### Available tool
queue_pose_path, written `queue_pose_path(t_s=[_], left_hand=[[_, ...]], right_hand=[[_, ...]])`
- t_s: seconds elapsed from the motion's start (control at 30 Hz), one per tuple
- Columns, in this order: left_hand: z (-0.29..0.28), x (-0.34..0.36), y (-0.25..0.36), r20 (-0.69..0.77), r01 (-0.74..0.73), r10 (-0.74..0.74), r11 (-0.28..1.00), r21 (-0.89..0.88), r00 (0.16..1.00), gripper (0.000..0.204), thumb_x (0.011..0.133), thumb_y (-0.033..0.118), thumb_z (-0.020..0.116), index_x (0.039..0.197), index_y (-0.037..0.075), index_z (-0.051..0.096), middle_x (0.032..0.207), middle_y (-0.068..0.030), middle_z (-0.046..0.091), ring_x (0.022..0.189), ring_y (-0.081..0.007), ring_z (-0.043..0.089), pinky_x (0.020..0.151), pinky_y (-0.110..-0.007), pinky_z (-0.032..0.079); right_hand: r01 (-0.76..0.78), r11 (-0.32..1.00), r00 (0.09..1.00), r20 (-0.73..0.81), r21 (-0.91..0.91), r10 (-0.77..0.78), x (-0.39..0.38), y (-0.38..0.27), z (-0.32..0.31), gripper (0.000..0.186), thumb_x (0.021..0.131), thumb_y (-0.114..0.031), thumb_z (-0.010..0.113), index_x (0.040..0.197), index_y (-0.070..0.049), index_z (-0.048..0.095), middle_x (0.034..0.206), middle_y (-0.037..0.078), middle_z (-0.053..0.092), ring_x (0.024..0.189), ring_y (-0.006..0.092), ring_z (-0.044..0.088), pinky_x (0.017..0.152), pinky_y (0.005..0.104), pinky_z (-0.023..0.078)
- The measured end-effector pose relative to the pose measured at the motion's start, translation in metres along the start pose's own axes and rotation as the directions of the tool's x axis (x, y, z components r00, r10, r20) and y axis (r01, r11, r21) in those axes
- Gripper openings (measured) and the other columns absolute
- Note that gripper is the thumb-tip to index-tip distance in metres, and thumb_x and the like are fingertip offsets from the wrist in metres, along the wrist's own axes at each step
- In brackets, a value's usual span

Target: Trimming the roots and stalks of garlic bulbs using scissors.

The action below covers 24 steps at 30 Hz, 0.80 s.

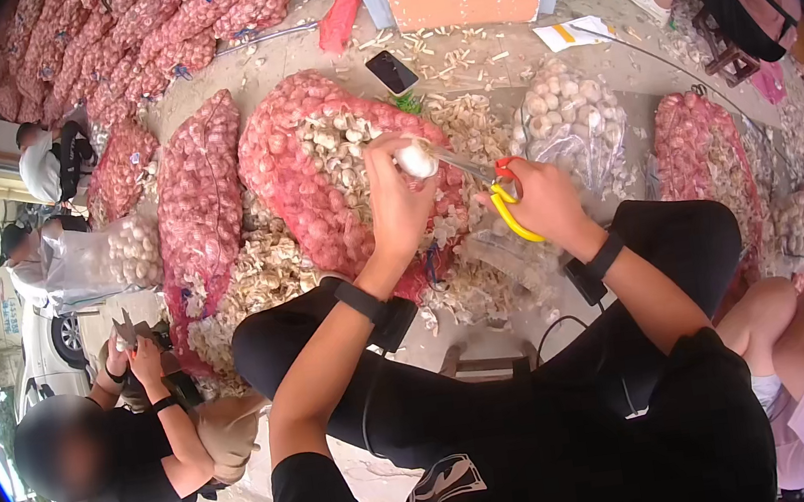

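A white garlic bulb (418,161) is pinched in the fingers of my left hand (397,196), above an opened red mesh sack of garlic (301,208). My right hand (546,201) is closed on scissors (515,217) with red and yellow handles. Their metal blades point left and reach to the bulb; whether they touch its stem I cannot make out. Loose garlic bulbs (334,144) show in the sack's mouth beneath my left hand. Dry garlic skins and stem bits (467,128) lie heaped beyond and below the scissors.
A clear plastic bag of white bulbs (566,115) stands beyond my right hand. A phone (391,73) lies on the floor ahead. Full mesh sacks (199,191) stand to the left, another sack (695,145) to the right. At left, a person (132,425) works with cutters; others sit around.
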<state>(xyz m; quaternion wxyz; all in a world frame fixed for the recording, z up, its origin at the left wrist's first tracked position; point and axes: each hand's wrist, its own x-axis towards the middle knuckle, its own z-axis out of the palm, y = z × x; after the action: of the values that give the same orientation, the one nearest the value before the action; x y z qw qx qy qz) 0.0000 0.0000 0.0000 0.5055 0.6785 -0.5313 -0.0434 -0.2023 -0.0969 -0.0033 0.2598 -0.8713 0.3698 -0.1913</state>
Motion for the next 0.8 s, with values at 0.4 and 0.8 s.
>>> queue_pose_path(t_s=[0.4,0.8], left_hand=[[-0.0047,-0.0002,0.0038,0.003,-0.011,0.011,0.999,0.037,1.000,0.055,0.074,-0.006,0.078,0.118,0.005,0.045,0.123,-0.0176,0.050,0.116,-0.0323,0.053,0.098,-0.039,0.048],[-0.0017,0.0004,0.0015,-0.012,-0.006,0.007,0.999,0.034,1.000,0.054,0.075,-0.005,0.078,0.117,0.004,0.045,0.122,-0.0175,0.051,0.115,-0.0311,0.054,0.097,-0.040,0.048]], right_hand=[[0.055,0.994,0.998,0.000,-0.097,-0.056,-0.0018,0.0005,0.0058,0.040,0.079,-0.044,0.078,0.098,-0.009,0.074,0.072,0.015,0.069,0.065,0.0346,0.069,0.061,0.0432,0.055],[0.102,0.981,0.993,-0.037,-0.164,-0.110,-0.0006,0.0027,0.0010,0.040,0.080,-0.042,0.077,0.095,-0.006,0.073,0.076,0.014,0.070,0.063,0.0338,0.069,0.059,0.0433,0.055]])
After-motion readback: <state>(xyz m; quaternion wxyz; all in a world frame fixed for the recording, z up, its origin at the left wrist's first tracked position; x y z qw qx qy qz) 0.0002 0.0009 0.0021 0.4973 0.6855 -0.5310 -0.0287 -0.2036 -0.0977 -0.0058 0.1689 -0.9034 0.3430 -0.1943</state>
